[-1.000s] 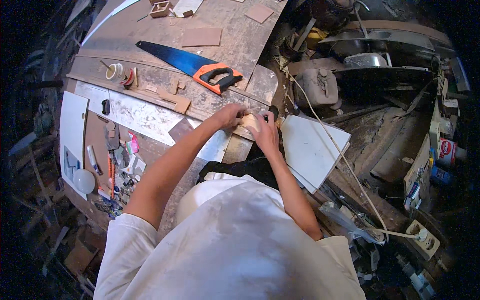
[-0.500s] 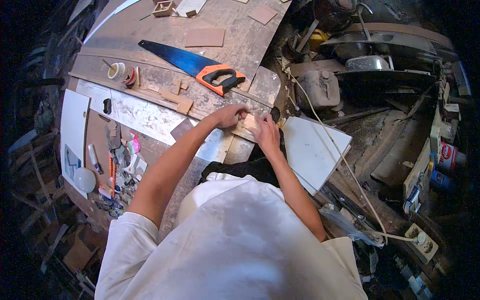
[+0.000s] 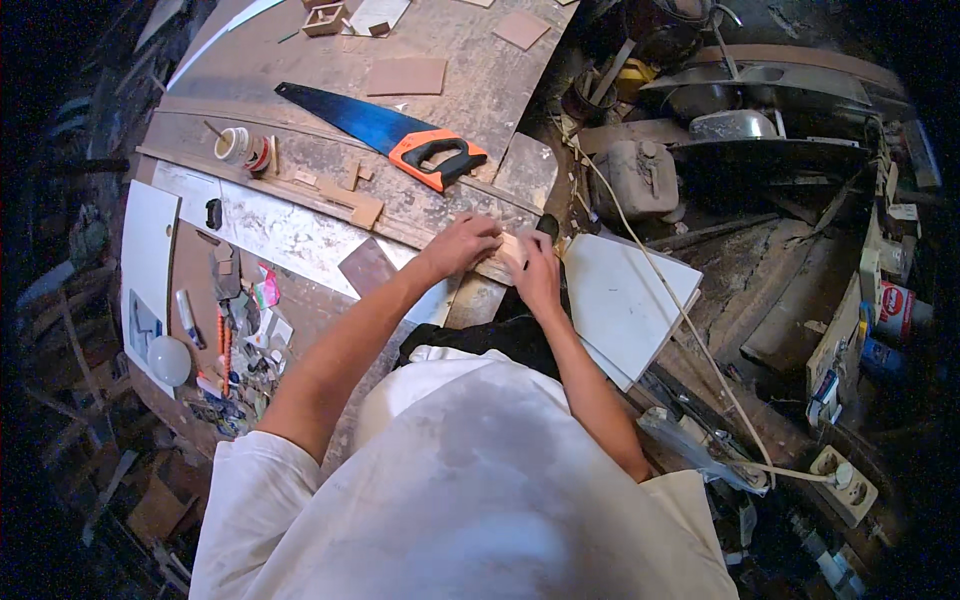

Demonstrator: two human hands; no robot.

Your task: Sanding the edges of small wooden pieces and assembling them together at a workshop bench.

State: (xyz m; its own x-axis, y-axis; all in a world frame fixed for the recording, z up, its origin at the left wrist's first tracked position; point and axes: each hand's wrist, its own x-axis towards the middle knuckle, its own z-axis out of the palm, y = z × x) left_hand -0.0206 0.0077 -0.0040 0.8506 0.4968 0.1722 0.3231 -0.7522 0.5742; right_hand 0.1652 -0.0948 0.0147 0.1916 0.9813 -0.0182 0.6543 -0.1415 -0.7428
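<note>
At the bench's near edge, my left hand [image 3: 464, 246] and my right hand [image 3: 538, 274] meet over a small pale wooden block [image 3: 509, 250]. My left fingers are curled at its left end, while the right fingers close on its right side; the fingers partly hide it. Beneath lies a wooden strip along the bench edge. Just beyond my hands is a handsaw [image 3: 380, 131] with a dark blue blade and an orange and black handle. Left of my hands lie a flat pale wood piece [image 3: 358, 206] and a brownish square sheet [image 3: 367, 266].
A white jar [image 3: 236, 147] with a stick in it stands on the bench [image 3: 300, 70]. Thin wood panels and a small wooden box [image 3: 326, 19] lie farther back. White boards [image 3: 625, 300] sit to my right, crossed by a cable [image 3: 690, 318]. Small clutter lies at left.
My left hand has shifted slightly right along the block, its fingers lifting a little. My right hand has turned a little and its fingers are more bent. The saw stays in place.
</note>
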